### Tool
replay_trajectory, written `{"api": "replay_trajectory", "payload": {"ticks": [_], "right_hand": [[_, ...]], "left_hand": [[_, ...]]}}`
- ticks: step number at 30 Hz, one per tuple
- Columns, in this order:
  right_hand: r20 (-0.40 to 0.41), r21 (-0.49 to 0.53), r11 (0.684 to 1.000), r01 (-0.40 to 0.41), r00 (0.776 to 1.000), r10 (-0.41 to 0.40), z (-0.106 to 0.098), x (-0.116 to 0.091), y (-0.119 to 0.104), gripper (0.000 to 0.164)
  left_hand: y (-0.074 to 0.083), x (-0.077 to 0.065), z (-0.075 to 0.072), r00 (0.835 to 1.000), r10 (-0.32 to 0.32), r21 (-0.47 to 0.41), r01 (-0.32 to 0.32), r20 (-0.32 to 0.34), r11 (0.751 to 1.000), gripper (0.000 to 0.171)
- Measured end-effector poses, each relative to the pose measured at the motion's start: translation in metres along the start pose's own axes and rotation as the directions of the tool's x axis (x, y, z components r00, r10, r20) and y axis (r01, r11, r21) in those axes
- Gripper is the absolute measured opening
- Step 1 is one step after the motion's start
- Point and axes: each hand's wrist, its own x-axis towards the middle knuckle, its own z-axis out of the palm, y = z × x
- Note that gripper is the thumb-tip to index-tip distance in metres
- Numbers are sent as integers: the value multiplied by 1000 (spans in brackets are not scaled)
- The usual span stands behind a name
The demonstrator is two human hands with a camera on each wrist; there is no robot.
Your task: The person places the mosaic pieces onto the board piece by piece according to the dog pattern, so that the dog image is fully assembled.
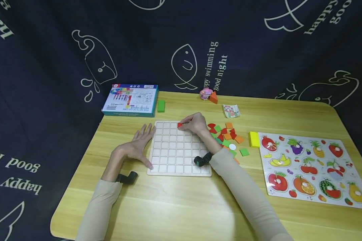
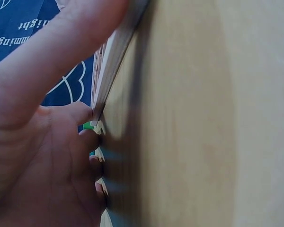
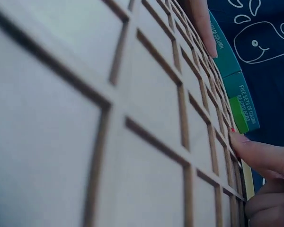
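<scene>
A white grid board (image 1: pixel 171 152) with square recesses lies flat on the table. At its far edge my right hand (image 1: pixel 196 124) pinches a small red piece (image 1: pixel 179 125) over a cell of the top row; only a sliver of that piece shows in the right wrist view. The left hand (image 1: pixel 135 146) lies spread along the board's left side, thumb at the near corner and fingertips by the upper left edge. Just right of the board, partly behind the right forearm, is a loose pile of red, orange and green pieces (image 1: pixel 227 136).
A fruit puzzle board (image 1: pixel 294 167) lies at the right, a yellow block (image 1: pixel 254 139) at its corner. Along the back are a blue-and-white box (image 1: pixel 131 100), a green block (image 1: pixel 161 106), an orange triangular block (image 1: pixel 213 97), a pink-purple lump (image 1: pixel 205 93) and a patterned card (image 1: pixel 231 111).
</scene>
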Motion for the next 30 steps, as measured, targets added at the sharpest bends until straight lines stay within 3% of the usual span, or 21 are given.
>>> {"api": "replay_trajectory", "payload": {"ticks": [11, 13, 17, 19, 22, 30], "right_hand": [[84, 14, 1000, 7, 996, -8, -13, -4, -3, 23], [70, -6, 1000, 27, 997, -27, -28, -11, 0, 24], [13, -102, 993, 53, 999, -52, -78, -34, 22, 25], [-5, -157, 987, 41, 999, -42, -102, -47, 38, 26], [-17, -231, 973, 4, 1000, -8, -121, -59, 58, 27], [-8, -189, 979, -81, 997, 81, -119, -59, 69, 27]], "left_hand": [[-2, -6, -1, 1000, -8, 8, 8, -10, 1000, 156], [-3, -8, -2, 1000, -9, 5, 9, -13, 1000, 156], [-5, -12, -4, 1000, -26, -7, 25, -16, 1000, 156], [-7, -14, -5, 999, -32, -12, 32, -20, 999, 156], [-10, -16, -5, 999, -41, -26, 40, -25, 999, 156], [-12, -17, -8, 998, -47, -48, 45, -30, 998, 156]]}}
